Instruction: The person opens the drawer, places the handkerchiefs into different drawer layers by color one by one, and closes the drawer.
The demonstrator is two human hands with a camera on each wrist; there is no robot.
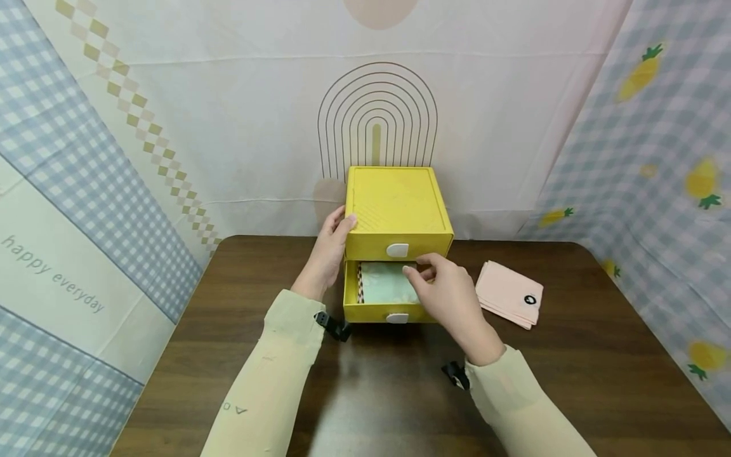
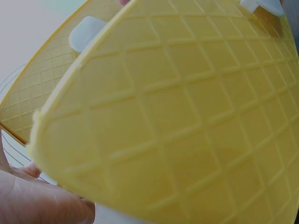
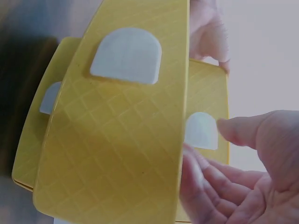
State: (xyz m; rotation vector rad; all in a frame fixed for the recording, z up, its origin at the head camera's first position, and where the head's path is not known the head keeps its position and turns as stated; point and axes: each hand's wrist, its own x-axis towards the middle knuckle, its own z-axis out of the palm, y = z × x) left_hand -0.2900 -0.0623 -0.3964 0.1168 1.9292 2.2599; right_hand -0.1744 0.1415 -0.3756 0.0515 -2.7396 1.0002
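A yellow drawer cabinet (image 1: 396, 200) with white tab handles stands at the table's back. Its open drawer (image 1: 371, 312) sticks out toward me below the top drawer. In it lie a flat pale-green piece (image 1: 385, 282) with a faint pattern and a dark-and-white checked strip (image 1: 360, 282). My left hand (image 1: 328, 254) rests against the cabinet's left side, thumb at the top edge. Over the open drawer's right part is my right hand (image 1: 448, 292), fingers loosely bent and thumb apart. In the right wrist view, its fingers reach behind the drawer front (image 3: 117, 126), partly hidden.
A folded pink cloth (image 1: 508, 292) with a round black mark lies right of the cabinet on the dark wooden table (image 1: 257, 279). Patterned fabric hangs behind and along both sides. A lower drawer front (image 3: 35, 140) shows beneath the open one.
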